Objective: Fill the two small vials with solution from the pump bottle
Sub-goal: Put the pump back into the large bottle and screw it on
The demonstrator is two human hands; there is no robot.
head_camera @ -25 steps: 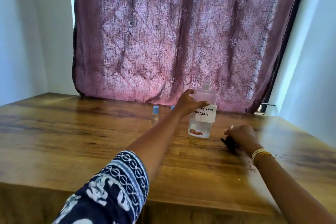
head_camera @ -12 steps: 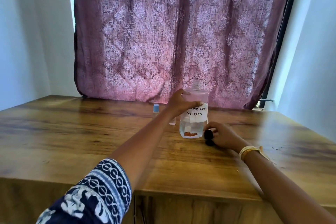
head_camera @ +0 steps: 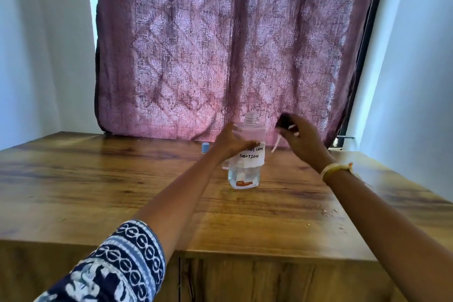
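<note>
We see the left hand [head_camera: 229,146] gripping the clear bottle [head_camera: 246,154], which stands upright on the bench [head_camera: 98,191] with its neck uncapped. The right hand [head_camera: 302,138] is raised just right of the bottle, pinching the black pump cap [head_camera: 284,120], white tube dangling. One blue-capped vial [head_camera: 205,148] stands behind the left wrist.

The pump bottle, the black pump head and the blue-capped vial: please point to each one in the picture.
pump bottle [head_camera: 250,155]: head view, on its white paper label.
black pump head [head_camera: 284,120]: head view, on its dark top.
blue-capped vial [head_camera: 205,147]: head view, on its blue cap.
</note>
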